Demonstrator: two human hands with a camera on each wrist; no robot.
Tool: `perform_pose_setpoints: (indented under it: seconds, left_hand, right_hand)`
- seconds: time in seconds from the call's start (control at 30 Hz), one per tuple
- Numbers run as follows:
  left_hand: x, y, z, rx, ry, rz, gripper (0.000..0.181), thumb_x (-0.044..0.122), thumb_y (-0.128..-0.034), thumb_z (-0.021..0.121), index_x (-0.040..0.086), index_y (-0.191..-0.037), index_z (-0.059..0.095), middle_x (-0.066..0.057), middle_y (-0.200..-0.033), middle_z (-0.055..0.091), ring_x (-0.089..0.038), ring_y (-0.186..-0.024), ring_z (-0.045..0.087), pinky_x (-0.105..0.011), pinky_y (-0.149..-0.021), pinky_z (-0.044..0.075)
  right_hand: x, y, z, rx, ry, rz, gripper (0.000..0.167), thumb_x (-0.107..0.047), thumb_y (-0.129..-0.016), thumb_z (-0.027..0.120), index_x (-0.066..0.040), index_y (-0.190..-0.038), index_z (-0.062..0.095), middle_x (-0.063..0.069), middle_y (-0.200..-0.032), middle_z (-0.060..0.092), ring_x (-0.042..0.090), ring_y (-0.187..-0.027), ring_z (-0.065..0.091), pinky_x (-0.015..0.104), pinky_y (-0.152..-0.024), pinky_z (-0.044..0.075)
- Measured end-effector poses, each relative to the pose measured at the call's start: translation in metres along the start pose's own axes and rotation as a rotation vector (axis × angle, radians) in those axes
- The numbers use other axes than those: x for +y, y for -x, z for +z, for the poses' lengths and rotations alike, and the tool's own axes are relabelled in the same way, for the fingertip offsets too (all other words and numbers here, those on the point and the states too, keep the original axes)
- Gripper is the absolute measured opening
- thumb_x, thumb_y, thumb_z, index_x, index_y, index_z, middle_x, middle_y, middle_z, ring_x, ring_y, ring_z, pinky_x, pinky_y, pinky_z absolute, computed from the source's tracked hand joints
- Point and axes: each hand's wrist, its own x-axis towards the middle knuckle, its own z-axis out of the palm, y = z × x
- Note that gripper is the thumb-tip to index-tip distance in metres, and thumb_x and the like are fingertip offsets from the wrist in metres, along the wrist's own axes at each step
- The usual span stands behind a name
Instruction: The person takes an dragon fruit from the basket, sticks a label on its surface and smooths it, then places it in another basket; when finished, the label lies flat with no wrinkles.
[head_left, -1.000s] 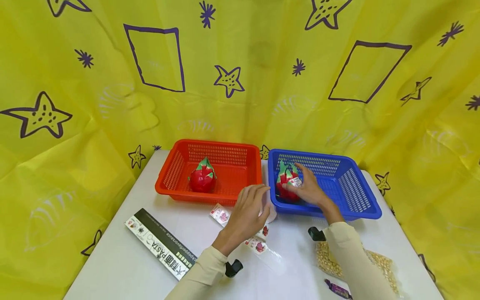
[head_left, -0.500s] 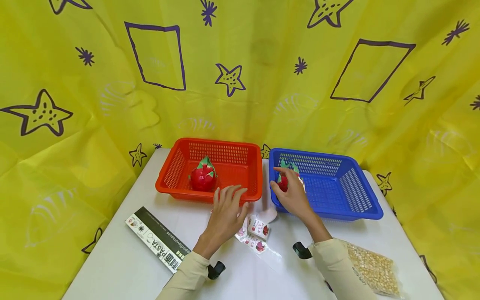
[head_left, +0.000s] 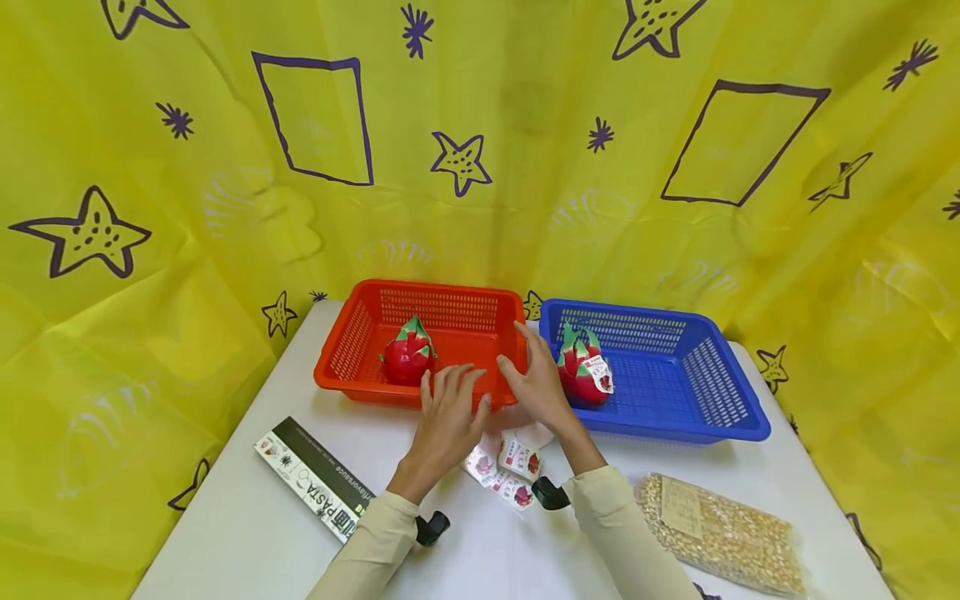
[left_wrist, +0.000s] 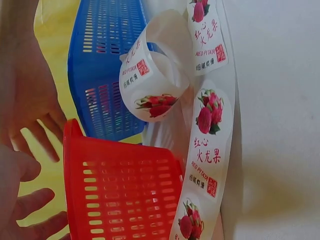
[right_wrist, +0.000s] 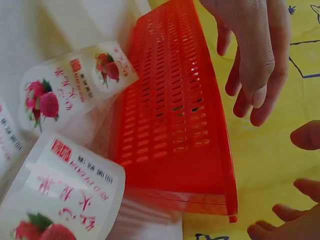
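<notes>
My left hand (head_left: 444, 423) hovers at the front rim of the red basket (head_left: 472, 337), fingers spread and holding nothing. Close beside it, my right hand (head_left: 542, 390) is over that basket's right front corner, also holding nothing. A red dragon fruit (head_left: 408, 357) with green tips stands inside the red basket. Another dragon fruit (head_left: 579, 382), bearing a white label (head_left: 601, 373), is at the left end of the blue basket (head_left: 652, 379). Below the hands lies a roll of pitaya stickers (head_left: 519, 457) with its strip (left_wrist: 210, 135) partly unrolled; the left wrist view shows its printing.
A long pasta box (head_left: 315, 477) lies slanted at the left of the white table (head_left: 225, 500). At the right is a clear bag of yellow kernels (head_left: 727, 533). A yellow patterned curtain (head_left: 480, 225) hangs behind the baskets.
My right hand has left the labelled dragon fruit in the blue basket and moved left to the red basket. My left hand has shifted left, uncovering the sticker roll.
</notes>
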Motion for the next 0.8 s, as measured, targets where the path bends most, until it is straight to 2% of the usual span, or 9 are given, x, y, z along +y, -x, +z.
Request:
perform_pose_setpoints:
  seconds: [0.1, 0.27, 0.43, 0.57, 0.67, 0.8]
  left_hand:
    - [-0.001, -0.001, 0.000, 0.006, 0.022, -0.015, 0.041, 0.022, -0.1023, 0.067, 0.005, -0.139, 0.062, -0.018, -0.146, 0.056, -0.039, -0.137, 0.045, -0.073, -0.121, 0.019]
    - [-0.004, -0.002, -0.001, -0.005, 0.035, -0.040, 0.041, 0.023, -0.1024, 0.066, 0.005, -0.140, 0.062, -0.018, -0.146, 0.056, -0.039, -0.137, 0.045, -0.073, -0.121, 0.019]
    - [-0.008, -0.004, -0.003, -0.002, 0.040, -0.051, 0.040, 0.022, -0.1025, 0.065, 0.004, -0.139, 0.063, -0.019, -0.145, 0.057, -0.039, -0.135, 0.045, -0.072, -0.121, 0.019]
    - [-0.013, -0.007, -0.006, 0.002, 0.061, -0.069, 0.040, 0.021, -0.1027, 0.065, 0.005, -0.139, 0.062, -0.019, -0.146, 0.056, -0.040, -0.135, 0.044, -0.071, -0.121, 0.018]
    - [-0.017, -0.010, -0.009, 0.006, 0.072, -0.074, 0.040, 0.021, -0.1027, 0.064, 0.005, -0.140, 0.062, -0.020, -0.146, 0.056, -0.041, -0.135, 0.044, -0.070, -0.121, 0.019]
    - [-0.025, -0.019, -0.014, -0.001, 0.075, -0.093, 0.042, 0.022, -0.1030, 0.064, 0.005, -0.141, 0.061, -0.023, -0.150, 0.052, -0.045, -0.138, 0.041, -0.069, -0.119, 0.020]
  right_hand:
    - [0.004, -0.005, 0.007, 0.032, 0.022, 0.025, 0.070, -0.012, -0.100, 0.066, 0.004, -0.161, 0.034, 0.028, -0.166, 0.030, 0.047, -0.153, 0.032, 0.067, -0.123, 0.030]
    - [0.013, -0.009, 0.019, 0.091, -0.006, 0.031, 0.073, -0.006, -0.098, 0.065, 0.009, -0.160, 0.029, 0.029, -0.164, 0.030, 0.045, -0.150, 0.033, 0.063, -0.122, 0.035]
    - [0.019, -0.007, 0.030, 0.099, -0.009, 0.071, 0.079, -0.004, -0.096, 0.065, 0.011, -0.161, 0.024, 0.033, -0.163, 0.030, 0.047, -0.146, 0.036, 0.064, -0.121, 0.036]
    - [0.028, -0.006, 0.037, 0.087, -0.048, 0.139, 0.082, 0.001, -0.096, 0.060, 0.007, -0.165, 0.015, 0.032, -0.164, 0.029, 0.048, -0.145, 0.040, 0.063, -0.122, 0.035]
    - [0.035, -0.007, 0.040, 0.077, -0.126, 0.180, 0.082, 0.007, -0.098, 0.051, 0.001, -0.168, 0.008, 0.029, -0.167, 0.028, 0.049, -0.143, 0.044, 0.062, -0.121, 0.037]
    - [0.040, -0.007, 0.040, 0.046, -0.221, 0.231, 0.082, 0.008, -0.099, 0.042, -0.006, -0.170, 0.003, 0.026, -0.170, 0.026, 0.049, -0.146, 0.042, 0.061, -0.124, 0.033]
